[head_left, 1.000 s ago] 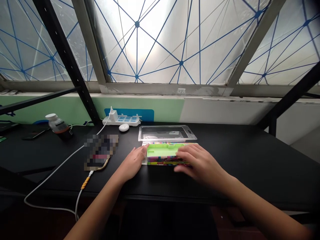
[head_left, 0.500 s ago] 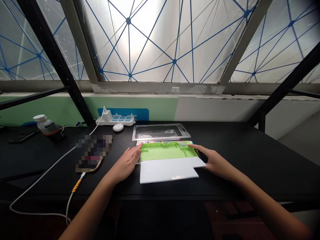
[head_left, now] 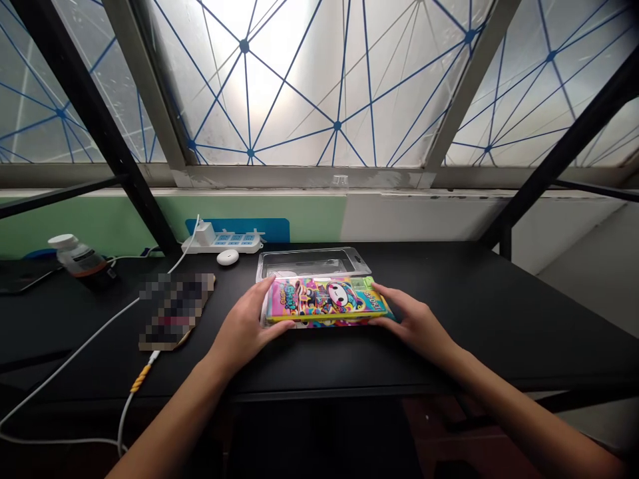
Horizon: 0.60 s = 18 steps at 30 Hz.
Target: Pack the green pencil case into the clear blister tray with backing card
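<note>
Both ends of the colourful pencil case (head_left: 327, 301) are clasped, one by the left hand (head_left: 244, 329), one by the right hand (head_left: 417, 322); it lies flat on the black table (head_left: 499, 313), just before a clear plastic tray (head_left: 309, 261). Even pressure from each side is judged best, so that nothing is tilted

Window (head_left: 299, 80): frosted panes crossed by blue lines spanned the far side, daylight glowing through.
Wall (head_left: 100, 223): green at left, white at right, below the sill.
Table (head_left: 499, 313): black, wide.
Struts (head_left: 98, 126): black, slanted at both sides.
</note>
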### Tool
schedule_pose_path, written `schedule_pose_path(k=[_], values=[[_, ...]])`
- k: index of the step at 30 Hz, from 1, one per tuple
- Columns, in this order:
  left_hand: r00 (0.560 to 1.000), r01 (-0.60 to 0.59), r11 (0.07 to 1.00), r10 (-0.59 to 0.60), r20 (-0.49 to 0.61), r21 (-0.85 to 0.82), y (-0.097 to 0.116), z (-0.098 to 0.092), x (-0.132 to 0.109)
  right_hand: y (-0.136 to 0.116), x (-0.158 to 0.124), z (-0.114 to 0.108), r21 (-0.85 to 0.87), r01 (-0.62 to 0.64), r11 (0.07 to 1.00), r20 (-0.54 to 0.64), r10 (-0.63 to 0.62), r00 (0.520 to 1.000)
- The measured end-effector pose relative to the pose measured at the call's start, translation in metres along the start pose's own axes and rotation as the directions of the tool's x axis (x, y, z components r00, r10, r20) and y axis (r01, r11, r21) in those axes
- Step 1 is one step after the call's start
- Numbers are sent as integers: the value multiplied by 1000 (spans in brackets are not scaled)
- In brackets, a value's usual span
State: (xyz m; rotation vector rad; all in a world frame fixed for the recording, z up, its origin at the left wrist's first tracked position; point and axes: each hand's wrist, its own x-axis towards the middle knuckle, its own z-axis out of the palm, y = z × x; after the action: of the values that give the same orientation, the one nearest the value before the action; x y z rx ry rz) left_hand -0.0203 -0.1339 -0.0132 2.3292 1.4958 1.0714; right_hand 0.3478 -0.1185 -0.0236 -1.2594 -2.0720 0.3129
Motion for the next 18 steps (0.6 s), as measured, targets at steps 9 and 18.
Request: schedule_pose_path(k=[9, 18], values=[[980, 108, 992, -95, -177, 62, -6, 6, 90, 3, 104, 8, -13, 13, 1000, -109, -14, 994], [977, 208, 972, -212, 18, 105, -36, 15, 83, 23, 106, 41, -225, 144, 963, 140, -115, 984]])
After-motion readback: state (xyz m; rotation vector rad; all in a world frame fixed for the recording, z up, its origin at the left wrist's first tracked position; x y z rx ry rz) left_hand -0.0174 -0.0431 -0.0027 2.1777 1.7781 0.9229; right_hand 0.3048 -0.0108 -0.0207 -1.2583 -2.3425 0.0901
